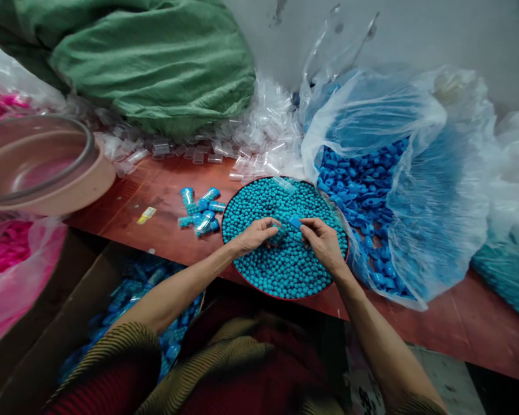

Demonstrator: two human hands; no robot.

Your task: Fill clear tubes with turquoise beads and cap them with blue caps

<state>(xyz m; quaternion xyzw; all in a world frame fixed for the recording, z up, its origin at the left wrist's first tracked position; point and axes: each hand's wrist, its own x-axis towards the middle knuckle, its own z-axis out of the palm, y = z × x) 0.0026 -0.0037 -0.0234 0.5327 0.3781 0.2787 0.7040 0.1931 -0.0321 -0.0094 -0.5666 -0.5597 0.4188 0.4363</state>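
Note:
A round red tray (242, 275) heaped with small turquoise balls (281, 265) sits at the table's near edge. My left hand (257, 235) rests over the balls, fingers curled round a small clear tube. My right hand (322, 241) pinches a blue cap (294, 222) just above the balls, close to my left hand. Several filled, capped tubes (201, 212) lie on the table left of the tray.
A clear bag of blue caps (363, 190) lies right of the tray. Empty clear tubes (259, 135) pile up behind it. A green sack (155, 57) lies at the back, a pink basin (43, 167) at left. Below the table stands a box of filled tubes (130, 288).

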